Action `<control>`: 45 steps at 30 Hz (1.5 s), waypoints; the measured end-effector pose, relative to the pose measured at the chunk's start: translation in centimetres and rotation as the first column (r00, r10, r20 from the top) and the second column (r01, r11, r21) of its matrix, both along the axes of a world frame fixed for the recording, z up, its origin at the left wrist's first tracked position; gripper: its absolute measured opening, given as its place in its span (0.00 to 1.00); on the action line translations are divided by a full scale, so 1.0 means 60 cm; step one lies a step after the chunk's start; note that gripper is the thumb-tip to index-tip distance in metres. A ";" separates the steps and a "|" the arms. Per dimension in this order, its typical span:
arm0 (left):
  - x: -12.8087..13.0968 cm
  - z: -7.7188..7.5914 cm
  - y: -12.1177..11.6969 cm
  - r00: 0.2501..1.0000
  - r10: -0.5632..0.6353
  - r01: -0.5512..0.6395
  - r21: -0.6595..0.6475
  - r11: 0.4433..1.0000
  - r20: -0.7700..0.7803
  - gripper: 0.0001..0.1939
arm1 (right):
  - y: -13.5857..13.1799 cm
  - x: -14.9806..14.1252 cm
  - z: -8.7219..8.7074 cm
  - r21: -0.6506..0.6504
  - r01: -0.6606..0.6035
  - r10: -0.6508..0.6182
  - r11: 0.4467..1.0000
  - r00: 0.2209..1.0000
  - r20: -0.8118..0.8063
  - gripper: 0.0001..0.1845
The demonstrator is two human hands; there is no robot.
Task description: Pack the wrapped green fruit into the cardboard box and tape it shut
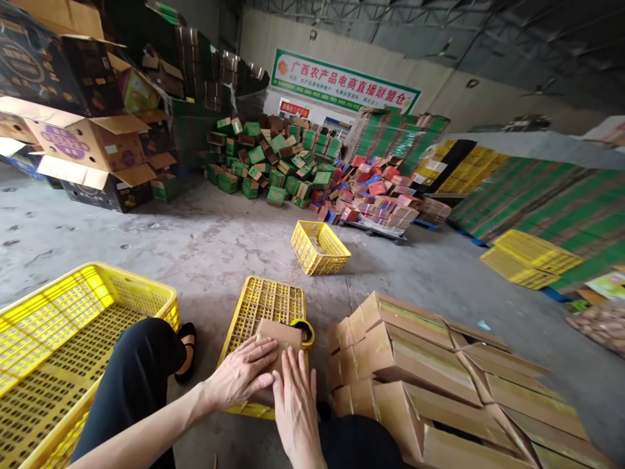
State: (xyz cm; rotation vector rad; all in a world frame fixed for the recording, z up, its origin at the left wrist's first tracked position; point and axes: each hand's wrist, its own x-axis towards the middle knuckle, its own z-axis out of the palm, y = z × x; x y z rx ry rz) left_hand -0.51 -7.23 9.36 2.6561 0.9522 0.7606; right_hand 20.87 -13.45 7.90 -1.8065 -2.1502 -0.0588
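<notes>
A small brown cardboard box (279,333) rests on an upturned yellow plastic crate (273,296) between my knees. My left hand (243,372) lies on the left part of its top, fingers stretched out. Flat against the near right part is my right hand (295,397), its fingers extended too. Both palms cover much of the box, so its near side is mostly hidden. Just right of the box, a roll of tape (306,332) with a yellow rim sits on the crate.
To my left stands a large yellow crate (146,293). Bundled flattened cartons (430,358) are stacked at my right. Ahead on the concrete floor sits another yellow crate (319,251), with piles of green boxes (276,195) and red boxes (375,189) behind. Big cartons (117,146) rise at the left.
</notes>
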 end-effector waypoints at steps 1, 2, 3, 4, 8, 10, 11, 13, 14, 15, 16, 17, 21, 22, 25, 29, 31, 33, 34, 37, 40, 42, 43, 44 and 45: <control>0.001 -0.002 -0.003 1.000 0.008 -0.008 0.003 1.000 -0.010 0.28 | 0.011 0.003 0.011 -0.023 -0.023 0.023 0.999 1.000 0.017 0.31; 0.001 -0.005 -0.004 1.000 0.016 -0.016 0.008 1.000 -0.015 0.27 | 0.022 0.007 0.021 -0.045 -0.031 0.032 0.999 0.999 0.028 0.31; 0.001 -0.006 -0.003 0.999 0.029 -0.029 0.014 0.999 -0.016 0.27 | 0.033 0.010 0.030 -0.063 -0.021 0.023 0.998 0.999 0.035 0.31; 0.001 -0.007 -0.001 0.999 0.048 -0.048 0.022 0.999 -0.012 0.27 | 0.042 0.013 0.036 -0.074 0.000 0.003 0.997 0.999 0.039 0.31; 0.007 -0.004 0.018 0.990 0.133 -0.135 0.062 0.989 0.042 0.27 | 0.058 0.014 0.037 -0.037 0.066 -0.064 0.997 0.997 0.051 0.32; 0.016 -0.001 0.027 0.989 0.138 -0.142 0.070 0.987 0.059 0.27 | 0.057 0.008 0.029 -0.011 0.019 -0.019 1.000 0.998 0.061 0.32; 0.022 0.001 0.030 0.989 0.132 -0.136 0.071 0.988 0.065 0.27 | 0.057 0.005 0.025 -0.007 -0.009 0.009 1.000 0.998 0.065 0.32; 0.033 0.004 0.034 0.991 0.106 -0.111 0.070 0.991 0.081 0.26 | 0.061 -0.001 0.022 -0.006 -0.037 0.038 0.999 0.997 0.071 0.31; 0.038 0.005 0.035 0.992 0.085 -0.091 0.070 0.993 0.091 0.26 | 0.065 -0.003 0.023 -0.011 -0.037 0.038 0.999 0.997 0.074 0.31; 0.041 0.005 0.036 0.993 0.062 -0.069 0.072 0.995 0.100 0.25 | 0.070 -0.004 0.025 -0.016 -0.029 0.030 0.999 0.997 0.077 0.31; 0.041 0.004 0.036 0.993 0.042 -0.050 0.073 0.996 0.107 0.26 | 0.075 -0.004 0.028 -0.023 -0.019 0.020 1.000 0.997 0.081 0.31; 0.040 0.002 0.038 0.994 0.029 -0.037 0.074 0.997 0.110 0.26 | 0.079 -0.003 0.031 -0.033 -0.012 0.015 0.999 0.996 0.085 0.31; 0.022 -0.016 0.044 0.992 0.090 -0.098 0.089 0.991 0.091 0.27 | 0.069 -0.007 0.032 -0.057 -0.016 0.021 0.998 0.997 0.078 0.31; 0.018 -0.021 0.045 0.991 0.107 -0.114 0.094 0.989 0.079 0.27 | 0.060 -0.011 0.029 -0.046 -0.016 0.019 0.999 0.997 0.069 0.31; 0.020 -0.030 0.045 0.990 0.132 -0.136 0.097 0.986 0.043 0.28 | 0.027 -0.026 0.018 0.034 -0.018 0.017 0.999 0.999 0.049 0.32; 0.037 -0.029 0.036 0.989 0.138 -0.141 0.083 0.986 0.049 0.33 | 0.005 -0.031 0.017 0.113 -0.068 0.065 0.991 0.997 0.037 0.32; 0.036 -0.030 0.033 0.991 0.117 -0.122 0.090 0.988 0.058 0.36 | 0.002 -0.018 0.021 0.115 -0.088 0.085 0.989 0.996 0.031 0.31; 0.028 -0.031 0.032 0.993 0.109 -0.114 0.103 0.988 0.052 0.37 | -0.002 -0.002 0.023 0.108 -0.086 0.083 0.990 0.996 0.033 0.31; 0.023 -0.032 0.032 0.993 0.112 -0.117 0.107 0.987 0.045 0.37 | -0.006 0.004 0.022 0.103 -0.078 0.075 0.992 0.996 0.039 0.31; 0.019 -0.028 0.033 0.990 0.136 -0.137 0.089 0.987 0.021 0.35 | -0.022 0.003 0.016 0.106 -0.048 0.043 0.993 0.998 0.048 0.32; 0.038 -0.012 0.028 0.994 0.110 -0.110 0.031 0.993 0.008 0.36 | -0.033 -0.022 0.008 0.121 -0.044 0.045 0.992 0.999 0.002 0.31; 0.053 0.003 0.023 0.998 0.055 -0.055 -0.006 0.998 0.012 0.34 | -0.034 -0.039 0.006 0.128 -0.077 0.083 0.989 0.996 -0.042 0.30; 0.057 0.010 0.021 1.000 0.024 -0.023 -0.017 1.000 0.016 0.33 | -0.034 -0.045 0.006 0.134 -0.092 0.101 0.987 0.993 -0.059 0.30; 0.058 0.015 0.019 1.000 -0.005 0.006 -0.019 1.000 0.019 0.32 | -0.033 -0.046 0.006 0.137 -0.094 0.105 0.986 0.992 -0.072 0.30; 0.056 0.019 0.018 0.999 -0.029 0.029 -0.015 0.999 0.020 0.32 | -0.033 -0.044 0.007 0.141 -0.087 0.098 0.986 0.992 -0.078 0.30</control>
